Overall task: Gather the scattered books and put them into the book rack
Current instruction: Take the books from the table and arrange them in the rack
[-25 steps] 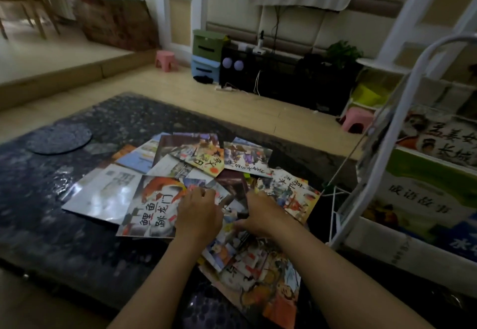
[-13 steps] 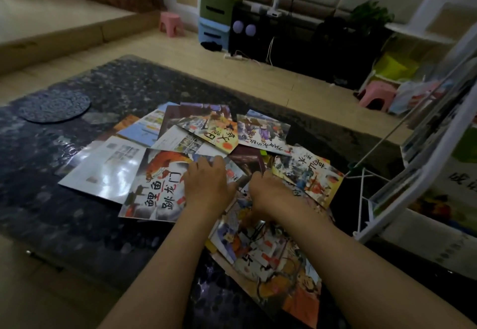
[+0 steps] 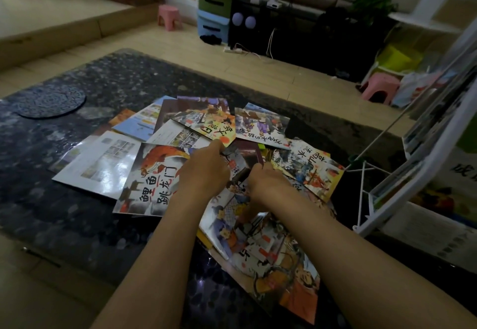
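Glossy books [image 3: 232, 173] under both curled hands [image 3: 232, 176].

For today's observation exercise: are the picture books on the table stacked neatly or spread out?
Spread out. The picture books lie fanned and overlapping at different angles across the dark table, with both hands resting on the middle.

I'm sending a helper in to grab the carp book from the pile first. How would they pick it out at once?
Start at the dark speckled table and find the fan of picture books on it. The carp book lies at the pile's near left edge, just left of the left hand, overlapping a glossy white book. Unlike its neighbours, its cover shows an orange fish above large black brush characters.
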Tool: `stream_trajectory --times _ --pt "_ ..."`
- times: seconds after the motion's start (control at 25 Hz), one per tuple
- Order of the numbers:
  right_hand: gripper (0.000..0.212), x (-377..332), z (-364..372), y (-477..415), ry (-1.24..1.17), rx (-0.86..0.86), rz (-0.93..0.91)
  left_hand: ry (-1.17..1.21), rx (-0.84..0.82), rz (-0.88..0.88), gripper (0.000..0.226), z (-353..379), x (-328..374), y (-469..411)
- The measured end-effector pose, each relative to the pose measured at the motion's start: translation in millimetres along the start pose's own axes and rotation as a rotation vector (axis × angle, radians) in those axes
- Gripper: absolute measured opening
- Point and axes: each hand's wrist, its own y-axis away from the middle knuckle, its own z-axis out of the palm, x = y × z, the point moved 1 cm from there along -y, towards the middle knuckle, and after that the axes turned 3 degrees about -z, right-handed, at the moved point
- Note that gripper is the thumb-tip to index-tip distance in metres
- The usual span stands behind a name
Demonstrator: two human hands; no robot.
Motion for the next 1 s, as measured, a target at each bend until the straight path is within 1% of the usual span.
stream_trajectory --times 0.08,0.16,0.28,0.32,0.36,0.44,0.52,0.6,0.68,0.76,0.84,0.88,1.0 --pt "0.093 2 1 1 -0.019 0.024 0.010 0.028 -0.005 0.018 0.035 -2 3 1" --pt "0.090 3 0 3 -0.030 0.020 0.015 0.061 -0.007 0.027 0.031 -4 5 0" --pt "0.101 5 -9 13 -0.053 -0.042 -0.022 0.088 -0.017 0.028 0.029 -8 1 -4" --pt "0.095 6 -14 16 -0.082 -0.030 -0.053 0.096 -0.021 0.038 0.028 -9 -1 -4" --pt "0.084 8 -19 17 -0.135 0.014 -0.103 0.107 -0.027 0.062 0.028 -11 -1 -5" --pt "0.063 9 -26 18 -0.298 0.119 -0.224 0.131 -0.054 0.133 0.027 -13 0 -5" --pt "0.047 12 -27 19 -0.422 0.204 -0.283 0.138 -0.087 0.165 0.026 -15 1 -5" --pt "0.039 20 -22 21 -0.473 0.271 -0.255 0.123 -0.128 0.123 0.027 -17 -4 -7" --pt "0.037 32 -14 27 -0.491 0.310 -0.176 0.103 -0.180 0.060 0.034 -20 -11 -7" --pt "0.040 44 -6 34 -0.492 0.338 -0.094 0.076 -0.233 0.048 0.038 -21 -13 -6" --pt "0.049 50 -3 42 -0.537 0.346 -0.057 0.072 -0.277 0.092 0.038 -21 -9 -5" --pt "0.059 50 -4 46 -0.565 0.351 -0.066 0.067 -0.286 0.119 0.037 -20 -6 -5" --pt "0.104 46 -10 57 -0.542 0.347 -0.162 0.071 -0.243 0.148 0.036 -24 1 -4"
